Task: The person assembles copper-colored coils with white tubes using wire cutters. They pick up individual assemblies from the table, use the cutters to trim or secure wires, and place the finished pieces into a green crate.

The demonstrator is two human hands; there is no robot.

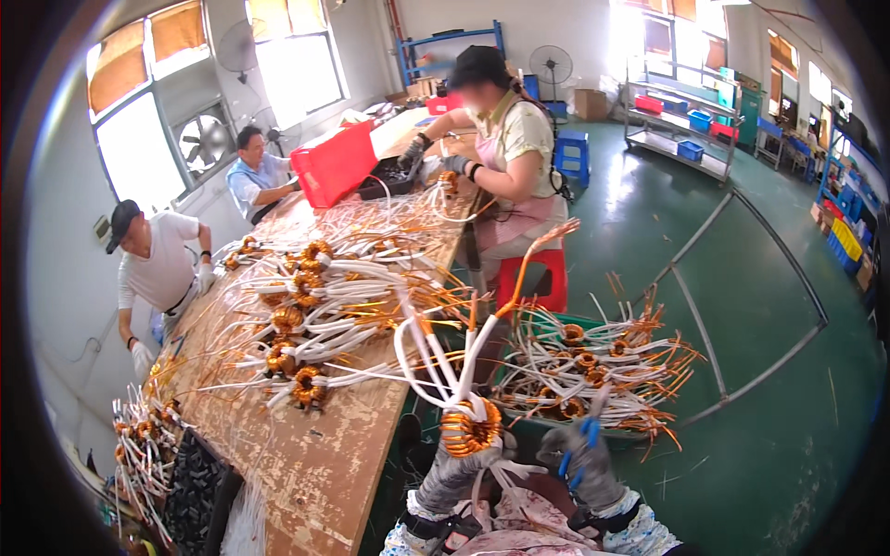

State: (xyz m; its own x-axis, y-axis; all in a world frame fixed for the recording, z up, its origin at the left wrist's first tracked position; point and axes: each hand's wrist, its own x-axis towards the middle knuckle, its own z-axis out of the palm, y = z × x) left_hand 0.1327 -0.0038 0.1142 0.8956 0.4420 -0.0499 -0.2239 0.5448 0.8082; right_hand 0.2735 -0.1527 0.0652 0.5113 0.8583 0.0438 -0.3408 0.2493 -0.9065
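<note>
My left hand [451, 480], in a grey glove, is closed around the lower side of a copper-wound ring coil [471, 429]. Thick white-sleeved leads rise from the coil, their ends bare copper, and one long lead leans up to the right. More white leads hang below it over my lap. In my right hand [601, 480], also gloved, are blue-handled pliers [591, 430] pointing upward, a little right of the coil and apart from it. Their jaws are blurred, so their exact kind is unclear.
A worn wooden table [315, 473] to the left bears a long heap of similar coils [287, 321]. Just ahead, a green crate [530, 428] is piled with more coils [586, 361]. A metal frame [714, 338] lies on the floor at right. Several people work around the table.
</note>
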